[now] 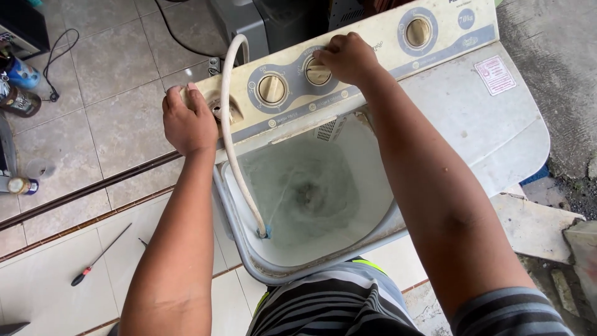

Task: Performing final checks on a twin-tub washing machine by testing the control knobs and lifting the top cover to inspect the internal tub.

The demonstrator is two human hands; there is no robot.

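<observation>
Striped shirt [329, 305] leans over the wash tub [311, 205] as the right hand [347, 57] pinches the middle dial [318, 73] above it—best turned slowly—while the left hand [188, 121] clamps the control panel [373, 46] corner steady.

Our right hand [347, 57] grips a dial [318, 73] on the washer panel [373, 43]; our left hand [188, 121] holds the panel's end beside the hose [231, 143] that dips into the water-filled tub [373, 186].
</observation>
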